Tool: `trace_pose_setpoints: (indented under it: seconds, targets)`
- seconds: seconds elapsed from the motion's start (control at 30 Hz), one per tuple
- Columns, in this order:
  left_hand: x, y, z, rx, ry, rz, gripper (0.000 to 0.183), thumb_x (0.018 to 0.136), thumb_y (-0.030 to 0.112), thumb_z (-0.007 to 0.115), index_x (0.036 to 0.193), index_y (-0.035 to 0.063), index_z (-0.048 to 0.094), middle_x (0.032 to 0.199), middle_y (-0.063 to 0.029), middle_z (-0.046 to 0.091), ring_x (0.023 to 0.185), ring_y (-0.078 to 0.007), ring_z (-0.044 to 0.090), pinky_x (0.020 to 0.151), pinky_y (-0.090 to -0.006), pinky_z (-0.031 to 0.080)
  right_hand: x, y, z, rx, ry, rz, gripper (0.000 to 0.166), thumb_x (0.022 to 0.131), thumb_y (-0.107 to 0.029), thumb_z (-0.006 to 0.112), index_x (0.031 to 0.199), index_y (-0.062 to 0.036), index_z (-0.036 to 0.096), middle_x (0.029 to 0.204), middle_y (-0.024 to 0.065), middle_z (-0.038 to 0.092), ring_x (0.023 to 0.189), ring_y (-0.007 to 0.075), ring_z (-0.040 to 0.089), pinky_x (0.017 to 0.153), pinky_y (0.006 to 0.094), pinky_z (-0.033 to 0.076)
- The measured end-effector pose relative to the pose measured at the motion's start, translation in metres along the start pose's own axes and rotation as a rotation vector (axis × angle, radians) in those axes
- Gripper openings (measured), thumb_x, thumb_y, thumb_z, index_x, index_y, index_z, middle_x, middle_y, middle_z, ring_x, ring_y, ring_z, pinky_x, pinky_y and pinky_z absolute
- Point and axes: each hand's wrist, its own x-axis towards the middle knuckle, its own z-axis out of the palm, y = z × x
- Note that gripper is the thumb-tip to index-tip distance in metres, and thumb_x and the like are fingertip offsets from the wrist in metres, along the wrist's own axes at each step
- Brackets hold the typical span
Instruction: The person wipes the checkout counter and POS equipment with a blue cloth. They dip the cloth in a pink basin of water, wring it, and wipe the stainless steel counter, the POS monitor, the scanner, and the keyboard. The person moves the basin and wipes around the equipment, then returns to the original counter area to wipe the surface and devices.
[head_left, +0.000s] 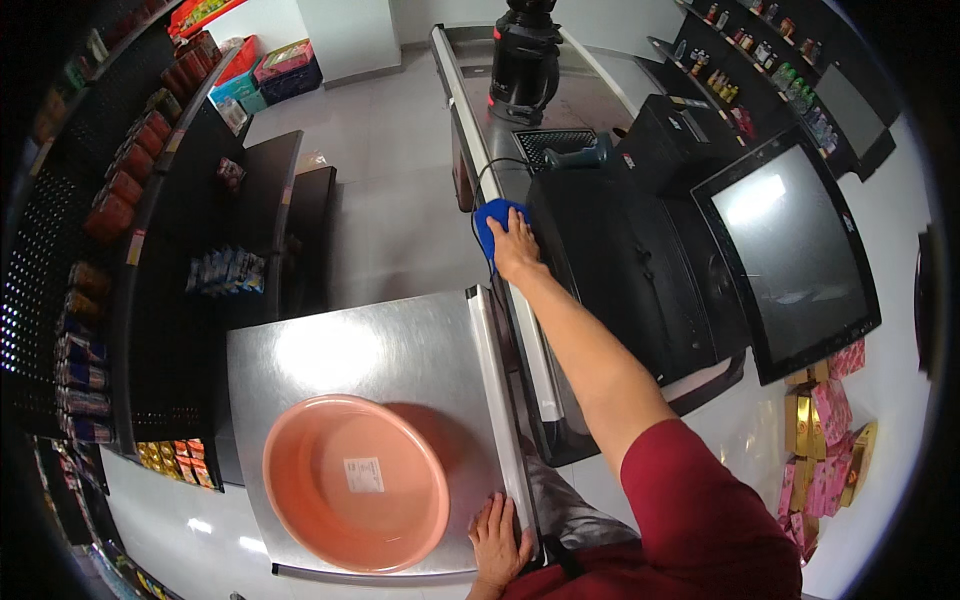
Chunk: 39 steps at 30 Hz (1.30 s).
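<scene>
My right hand is pressed over a folded blue cloth, holding it against the white edge strip of the checkout counter. The thumb lies on the cloth's left part, and the palm hides some of it. A thin black cable loops close by. My left hand rests palm down on the near right corner of a stainless steel counter top, holding nothing. Left of it, on the same metal top, stands a round orange plastic basin. It has a white label at its bottom and may contain water.
Right of the cloth are a black cash drawer, a handheld barcode scanner, a black printer and a tilted monitor. A black backpack-like item stands at the far end. Stocked shelves line the left.
</scene>
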Motion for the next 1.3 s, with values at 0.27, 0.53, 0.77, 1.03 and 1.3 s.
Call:
trace_pose_setpoints:
  seconds: [0.27,0.53,0.77,1.03,1.3]
  targets:
    - [0.001,0.0,0.003,0.063,0.038,-0.039,0.075,0.083,0.037,0.069,0.149,0.0082,0.05,0.159,-0.0124,0.046,0.144,-0.0339,0.042,0.116,-0.0527,0.028,0.092,-0.021,-0.009,-0.072,-0.068,0.001,0.048,0.112,-0.031,0.036,0.16,-0.0227,0.038,0.173,0.018,0.017,0.159,0.0394,0.017,0.128,0.0493,0.023]
    - [0.002,0.002,0.004,0.093,0.048,-0.045,0.074,0.084,0.038,0.067,0.15,0.01,0.05,0.159,-0.0108,0.045,0.143,-0.0334,0.042,0.116,-0.0526,0.03,0.067,-0.018,0.003,-0.121,-0.023,0.026,0.056,0.108,-0.024,0.046,0.162,-0.0229,0.034,0.172,0.0244,0.016,0.158,0.0418,0.018,0.127,0.0529,0.022]
    - [0.005,0.006,0.002,0.082,0.106,0.016,0.074,0.085,0.033,0.065,0.152,0.0067,0.047,0.159,-0.0135,0.045,0.146,-0.0347,0.04,0.117,-0.055,0.028,-0.068,-0.011,0.02,-0.087,-0.015,0.099,0.059,0.108,-0.02,0.047,0.164,-0.0186,0.03,0.172,0.0265,0.012,0.159,0.0422,0.015,0.129,0.0506,0.017]
    - [0.002,0.006,0.007,0.116,0.133,0.027,0.077,0.084,0.026,0.066,0.154,0.0067,0.042,0.162,-0.0134,0.041,0.148,-0.0366,0.037,0.117,-0.0554,0.027,-0.268,0.011,0.029,0.0,0.018,-0.03,0.06,0.105,-0.006,0.043,0.163,-0.0091,0.029,0.171,0.0288,0.009,0.159,0.0448,0.013,0.13,0.0507,0.015]
    - [0.001,0.01,0.01,0.154,0.182,0.083,0.07,0.088,0.026,0.061,0.153,0.006,0.044,0.159,-0.0148,0.043,0.148,-0.0376,0.037,0.12,-0.0555,0.025,-0.409,0.064,0.032,0.082,0.121,-0.234,0.075,0.097,0.0,0.054,0.165,-0.0206,0.029,0.172,0.0223,0.014,0.16,0.0392,0.014,0.13,0.0511,0.014]
